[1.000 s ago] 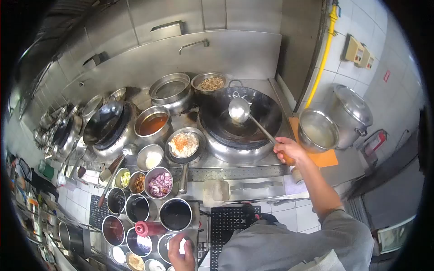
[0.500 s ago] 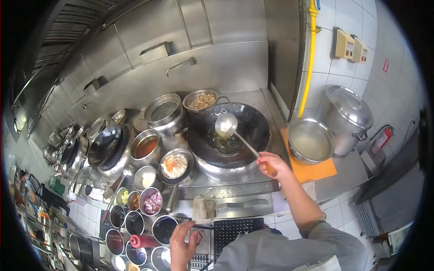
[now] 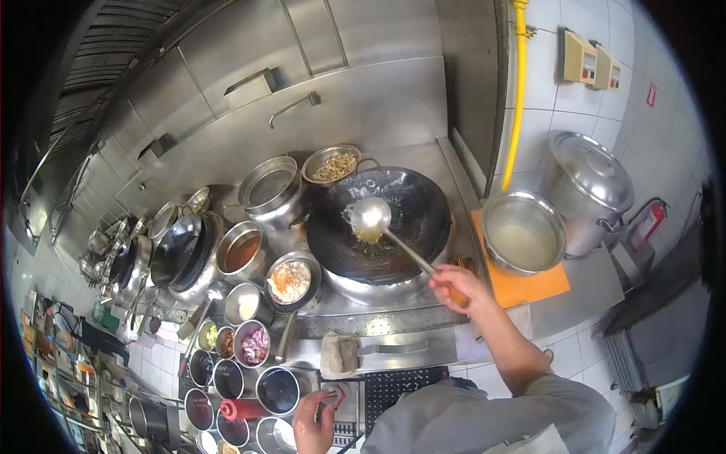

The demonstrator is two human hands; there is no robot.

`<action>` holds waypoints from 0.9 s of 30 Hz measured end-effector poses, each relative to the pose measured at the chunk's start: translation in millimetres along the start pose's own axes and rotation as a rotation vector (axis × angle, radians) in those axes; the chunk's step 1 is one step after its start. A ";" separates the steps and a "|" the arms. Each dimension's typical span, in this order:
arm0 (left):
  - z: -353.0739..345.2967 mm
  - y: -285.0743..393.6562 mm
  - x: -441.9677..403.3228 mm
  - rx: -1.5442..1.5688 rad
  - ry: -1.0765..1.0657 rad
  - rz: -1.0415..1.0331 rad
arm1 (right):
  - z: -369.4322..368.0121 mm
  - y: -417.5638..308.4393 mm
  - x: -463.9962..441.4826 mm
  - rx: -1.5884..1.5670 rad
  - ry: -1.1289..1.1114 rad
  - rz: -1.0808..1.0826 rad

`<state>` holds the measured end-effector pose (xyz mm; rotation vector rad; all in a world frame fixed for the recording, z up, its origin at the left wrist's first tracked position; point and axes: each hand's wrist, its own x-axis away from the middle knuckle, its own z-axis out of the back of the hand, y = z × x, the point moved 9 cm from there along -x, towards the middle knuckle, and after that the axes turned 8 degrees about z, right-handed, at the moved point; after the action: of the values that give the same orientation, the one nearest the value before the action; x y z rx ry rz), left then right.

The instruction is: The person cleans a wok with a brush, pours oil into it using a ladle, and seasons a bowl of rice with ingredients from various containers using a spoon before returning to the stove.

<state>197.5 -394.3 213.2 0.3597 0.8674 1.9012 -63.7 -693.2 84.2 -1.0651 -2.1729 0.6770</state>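
Steel range (image 3: 378, 325) | ladle (image 3: 372, 215) over wok (image 3: 423, 216) | bowl (image 3: 523, 200) on orange board (image 3: 541, 287) beside

I log bright, diffuse light, with glare on the pot lid (image 3: 597, 163) toward the counter's (image 3: 594, 281) right edge. Fisheye bows straight lines; far-left detail looks soft.

Black bowl-shaped metal wok (image 3: 414, 208): glossy, wet-looking inside. Silver round-ended metal ladle (image 3: 371, 215): shiny, with brown grip (image 3: 458, 296), apparently wooden. Grey stainless-steel back panel (image 3: 370, 106): smooth, dull sheen with soft reflections. Red cylindrical squeeze bottle (image 3: 243, 409): smooth plastic. Beige folded cloth (image 3: 339, 353): matt, rough-textured. Tall silver lidded metal pot (image 3: 596, 175): polished — bright highlights. Orange flat sheet (image 3: 546, 286): matt; material undetermined. White wall tiles (image 3: 542, 64): smooth, glazed — light sheen.
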 end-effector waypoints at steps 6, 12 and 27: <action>31.0 -27.1 20.1 -0.072 0.122 0.052 | 19.0 -28.5 -3.7 0.924 0.193 0.310; 42.5 -67.1 40.6 -0.031 0.176 0.140 | 15.3 -27.2 57.5 0.658 0.109 0.186; 32.8 -83.2 40.7 0.079 0.118 0.129 | 5.0 -48.0 73.1 1.018 0.173 0.220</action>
<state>251.9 -323.0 173.0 0.3614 1.0207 2.0271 -126.8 -660.1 135.0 -0.7377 -1.2507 1.4974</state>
